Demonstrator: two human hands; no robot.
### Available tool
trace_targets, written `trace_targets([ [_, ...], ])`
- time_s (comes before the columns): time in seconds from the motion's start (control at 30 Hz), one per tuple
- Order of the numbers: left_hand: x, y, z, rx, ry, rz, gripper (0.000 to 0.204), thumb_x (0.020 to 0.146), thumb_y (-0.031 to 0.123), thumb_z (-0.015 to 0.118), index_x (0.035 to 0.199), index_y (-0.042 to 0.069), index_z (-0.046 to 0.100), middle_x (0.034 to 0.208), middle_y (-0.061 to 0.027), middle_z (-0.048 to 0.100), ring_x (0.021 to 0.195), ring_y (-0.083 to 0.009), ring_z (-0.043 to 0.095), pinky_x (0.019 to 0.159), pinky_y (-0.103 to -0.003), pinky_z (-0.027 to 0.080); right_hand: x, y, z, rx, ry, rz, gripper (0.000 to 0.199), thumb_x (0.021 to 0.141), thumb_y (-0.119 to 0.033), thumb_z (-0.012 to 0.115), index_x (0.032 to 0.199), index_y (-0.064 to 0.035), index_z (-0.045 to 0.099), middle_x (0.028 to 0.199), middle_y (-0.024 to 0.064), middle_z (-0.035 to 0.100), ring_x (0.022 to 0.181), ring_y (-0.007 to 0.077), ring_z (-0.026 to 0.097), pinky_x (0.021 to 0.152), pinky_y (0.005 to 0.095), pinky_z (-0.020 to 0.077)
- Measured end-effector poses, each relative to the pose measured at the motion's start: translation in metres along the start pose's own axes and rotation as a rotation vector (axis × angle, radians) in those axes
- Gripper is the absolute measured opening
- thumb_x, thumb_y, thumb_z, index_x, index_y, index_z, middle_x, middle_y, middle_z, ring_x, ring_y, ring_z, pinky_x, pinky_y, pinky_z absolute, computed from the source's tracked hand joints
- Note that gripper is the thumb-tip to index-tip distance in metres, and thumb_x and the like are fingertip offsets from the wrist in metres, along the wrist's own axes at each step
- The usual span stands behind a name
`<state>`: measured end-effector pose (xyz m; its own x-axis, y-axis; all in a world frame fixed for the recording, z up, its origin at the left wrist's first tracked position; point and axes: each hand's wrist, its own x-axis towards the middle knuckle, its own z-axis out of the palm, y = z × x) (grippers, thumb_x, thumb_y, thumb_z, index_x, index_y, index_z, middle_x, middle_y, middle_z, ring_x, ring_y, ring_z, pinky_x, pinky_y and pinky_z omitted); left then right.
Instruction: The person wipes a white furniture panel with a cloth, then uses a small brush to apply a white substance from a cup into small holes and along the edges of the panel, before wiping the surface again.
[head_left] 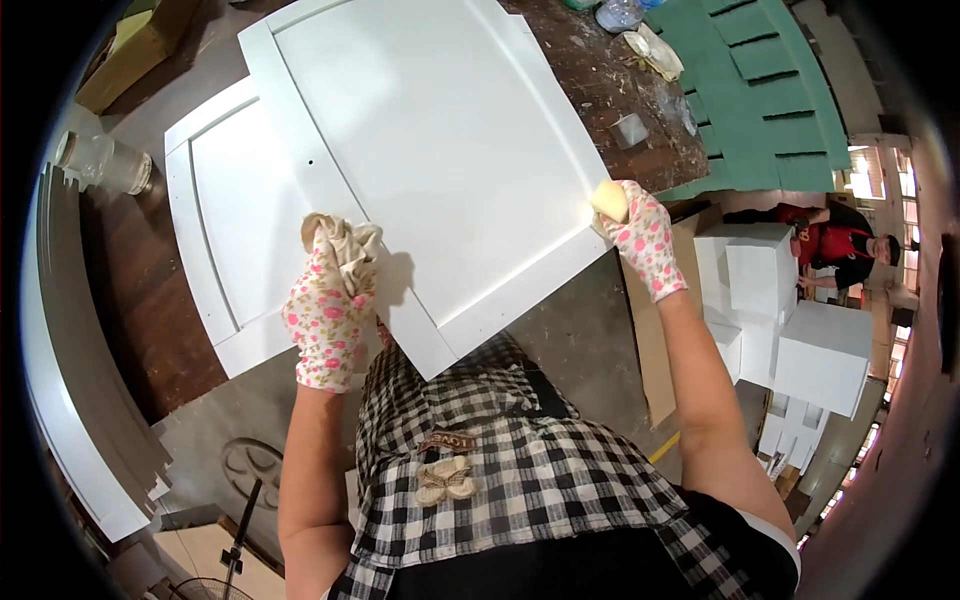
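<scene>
At far left, a stack of pale, smooth boards (60,350) is cut off by the dark, round rim. Beside it, a clear jar (112,165) is on a brown, worn table (150,300). Next comes the lower white panel (245,190), with a raised frame, partly covered. The left hand (325,325), in a pink-flowered glove, has its grip closed around a crumpled beige cloth (352,255); its fingertips are hard to make out. The upper white panel (450,140), glossy and flat inside its raised border, lies across the lower panel; its top is cut off and its near corner reaches the checked apron (510,460). At its right corner, the right hand (643,242), gloved alike, pinches a pale yellow sponge block (609,201); some fingers are hidden. Farther right are green slotted boards (790,80), white boxes (825,350) and 1 co-worker (840,245).
</scene>
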<state>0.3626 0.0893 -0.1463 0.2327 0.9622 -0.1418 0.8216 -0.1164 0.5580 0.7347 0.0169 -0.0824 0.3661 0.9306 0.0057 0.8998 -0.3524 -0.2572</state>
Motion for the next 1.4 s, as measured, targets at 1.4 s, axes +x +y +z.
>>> trace_targets([
  [1.4, -0.116, 0.072, 0.047, 0.464, 0.002, 0.178, 0.071, 0.071, 0.027, 0.075, 0.135, 0.019, 0.047, 0.139, -0.0063, 0.045, 0.13, -0.0235, 0.041, 0.107, -0.049, 0.031, 0.141, -0.014, 0.052, 0.863, -0.224, -0.395, 0.047, 0.079, -0.022, 0.075, 0.115, 0.0003, 0.058, 0.095, 0.0067, 0.066, 0.084, 0.0141, 0.065, 0.075, 0.0272, 0.054],
])
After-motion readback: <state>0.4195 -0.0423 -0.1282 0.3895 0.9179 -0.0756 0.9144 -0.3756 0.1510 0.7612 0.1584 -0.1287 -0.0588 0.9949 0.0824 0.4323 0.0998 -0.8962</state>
